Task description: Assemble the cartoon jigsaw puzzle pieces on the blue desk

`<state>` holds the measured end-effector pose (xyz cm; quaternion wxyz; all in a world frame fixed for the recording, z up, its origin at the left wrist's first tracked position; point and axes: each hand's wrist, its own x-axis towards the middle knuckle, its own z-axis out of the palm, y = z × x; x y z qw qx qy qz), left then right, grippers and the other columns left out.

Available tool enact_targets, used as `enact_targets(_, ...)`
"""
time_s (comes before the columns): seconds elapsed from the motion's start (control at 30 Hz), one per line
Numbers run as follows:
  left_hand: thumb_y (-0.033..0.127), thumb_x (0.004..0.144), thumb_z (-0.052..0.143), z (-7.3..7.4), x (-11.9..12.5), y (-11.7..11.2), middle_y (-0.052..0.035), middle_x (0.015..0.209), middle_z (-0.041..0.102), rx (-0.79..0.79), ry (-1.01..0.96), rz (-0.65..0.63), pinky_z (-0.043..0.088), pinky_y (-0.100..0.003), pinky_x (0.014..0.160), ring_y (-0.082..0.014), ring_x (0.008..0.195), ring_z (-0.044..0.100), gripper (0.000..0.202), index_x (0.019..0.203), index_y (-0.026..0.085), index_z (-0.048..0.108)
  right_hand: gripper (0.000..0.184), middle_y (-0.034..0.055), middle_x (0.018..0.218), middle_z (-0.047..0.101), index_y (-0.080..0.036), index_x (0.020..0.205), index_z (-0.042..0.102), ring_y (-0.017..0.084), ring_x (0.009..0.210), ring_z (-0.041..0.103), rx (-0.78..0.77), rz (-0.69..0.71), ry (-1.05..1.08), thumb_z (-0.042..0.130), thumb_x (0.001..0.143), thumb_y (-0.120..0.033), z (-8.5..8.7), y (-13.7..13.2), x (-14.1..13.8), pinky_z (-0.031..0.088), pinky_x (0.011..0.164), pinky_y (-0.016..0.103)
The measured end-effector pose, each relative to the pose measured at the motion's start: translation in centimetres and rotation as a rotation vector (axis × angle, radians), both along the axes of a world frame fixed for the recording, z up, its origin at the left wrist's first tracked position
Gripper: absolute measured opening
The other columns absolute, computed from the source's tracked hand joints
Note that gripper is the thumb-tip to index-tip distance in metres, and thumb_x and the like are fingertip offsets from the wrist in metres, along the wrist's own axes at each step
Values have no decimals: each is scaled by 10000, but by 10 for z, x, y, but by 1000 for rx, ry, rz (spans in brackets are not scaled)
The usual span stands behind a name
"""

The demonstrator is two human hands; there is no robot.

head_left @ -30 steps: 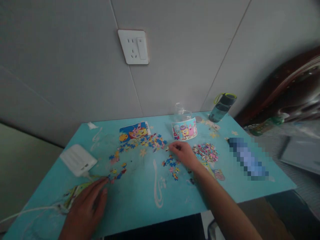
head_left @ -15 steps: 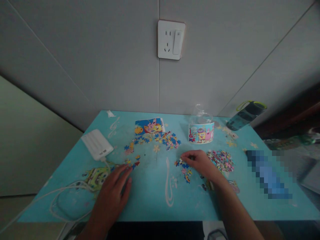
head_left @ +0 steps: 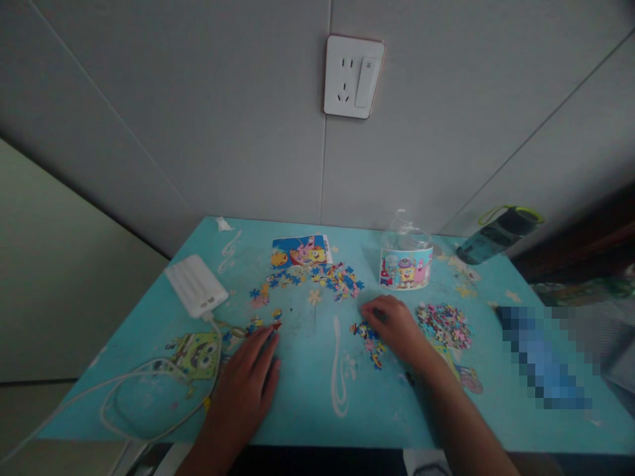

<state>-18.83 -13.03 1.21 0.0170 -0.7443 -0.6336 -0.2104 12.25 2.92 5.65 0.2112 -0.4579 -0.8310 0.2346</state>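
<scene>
Wall, grey, panelled, narrow-seamed, with white socket plate; pale panel, left; table, turquoise-topped, against wall; light dim.

Turquoise table — puzzle pieces, bottle

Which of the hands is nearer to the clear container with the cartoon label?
Right. The right hand is just in front of the clear container, apart from it; the left hand is farther off, to the left and nearer the person.
</scene>
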Motion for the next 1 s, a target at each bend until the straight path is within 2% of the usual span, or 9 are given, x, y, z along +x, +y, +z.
enact_targets(0.13, 248, 947, 511, -1, 3, 0, -96, 1494, 479, 31, 16, 4, 423, -522, 1119, -297, 1374, 451, 560, 1492, 236, 384, 215, 76, 972, 699, -206, 1069, 723, 224, 934, 630, 117, -139, -8, 549, 964, -276, -8, 10, -12, 466, 884, 338)
enact_targets(0.3, 255, 932, 524, 0, 2, 2, -102, 1491, 484, 34, 42, -1, 398, -550, 1127, -311, 1380, 436, 543, 1464, 213, 424, 296, 96, 994, 685, -214, 1161, 715, 231, 938, 626, 144, -210, -120, 540, 976, -364, -7, 28, -33, 459, 898, 344)
enact_targets(0.47, 239, 932, 518, 2, 5, 1, -93, 1483, 497, 38, 47, 12, 355, -548, 1157, -294, 1374, 447, 493, 1423, 208, 474, 258, 99, 987, 688, -224, 1056, 754, 234, 942, 621, 153, -231, -173, 562, 956, -364, -5, 37, -42, 443, 914, 358)
enact_targets(0.63, 206, 935, 516, 5, 7, 1, -90, 1502, 477, 30, 25, 8, 318, -545, 1185, -286, 1395, 427, 466, 1401, 200, 494, 251, 82, 935, 719, -208, 907, 757, 233, 893, 640, 55, -211, -67, 574, 932, -378, -6, 43, -34, 463, 866, 356)
enact_targets(0.73, 167, 934, 513, 8, 9, 0, -93, 1504, 473, 43, -9, 1, 290, -566, 1196, -296, 1411, 404, 469, 1401, 199, 490, 306, 63, 902, 737, -195, 960, 753, 226, 819, 654, -79, -225, 85, 561, 936, -432, 1, 32, -34, 487, 790, 343)
enact_targets(0.8, 148, 935, 514, 14, 14, -3, -96, 1478, 501, 62, -55, -4, 296, -576, 1189, -299, 1409, 404, 485, 1415, 204, 471, 340, 57, 910, 744, -192, 1004, 750, 223, 806, 664, -219, -184, 218, 570, 931, -470, 8, 15, -40, 504, 747, 327)
enact_targets(0.9, 183, 953, 531, 30, 30, -8, -110, 1378, 578, 45, -220, -21, 419, -515, 1120, -278, 1351, 467, 504, 1446, 213, 428, 316, 55, 970, 753, -215, 1028, 751, 223, 863, 681, -429, -27, 332, 592, 931, -470, 18, -19, -56, 531, 775, 320)
enact_targets(1.0, 246, 969, 543, 45, 48, -8, -122, 1266, 633, -3, -413, -87, 526, -441, 994, -246, 1192, 583, 517, 1465, 232, 396, 239, 47, 985, 750, -270, 1043, 761, 212, 898, 679, -440, 198, 335, 597, 944, -414, 21, -47, -73, 530, 827, 319)
